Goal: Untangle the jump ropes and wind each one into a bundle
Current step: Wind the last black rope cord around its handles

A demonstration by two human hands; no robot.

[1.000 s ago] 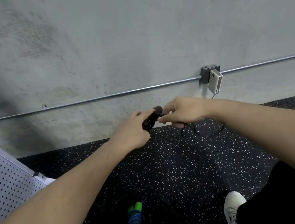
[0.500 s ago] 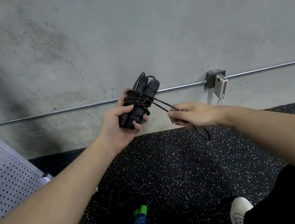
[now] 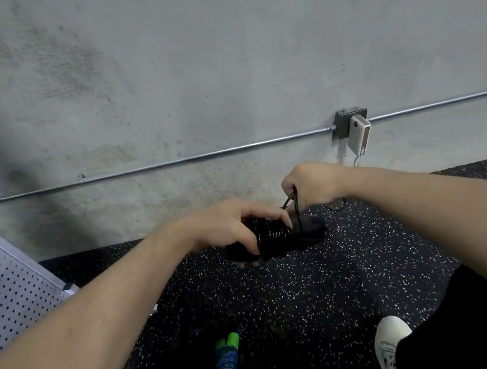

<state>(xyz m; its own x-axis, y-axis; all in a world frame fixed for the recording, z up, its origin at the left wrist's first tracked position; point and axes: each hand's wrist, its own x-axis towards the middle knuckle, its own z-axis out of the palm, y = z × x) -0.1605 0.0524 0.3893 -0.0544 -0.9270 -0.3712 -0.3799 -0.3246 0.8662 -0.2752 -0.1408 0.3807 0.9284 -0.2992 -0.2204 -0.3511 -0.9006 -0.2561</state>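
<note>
My left hand (image 3: 229, 227) grips a black jump rope bundle (image 3: 278, 237), its two handles lying roughly level with black cord coiled round them. My right hand (image 3: 311, 185) sits just above and right of the bundle and pinches the loose end of the black cord (image 3: 293, 202), which runs down to the handles. On the floor between my feet lies a green-handled jump rope (image 3: 228, 363) with blue cord wound round it.
A concrete wall stands ahead with a metal conduit (image 3: 201, 157) and a junction box holding a white device (image 3: 358, 133). A perforated grey panel (image 3: 3, 287) rises at the left. The floor is black speckled rubber (image 3: 314, 293); my white shoes (image 3: 389, 339) show below.
My left hand has lowered the black bundle and turned it from upright to level. My right hand has come in close above it, still holding the cord end.
</note>
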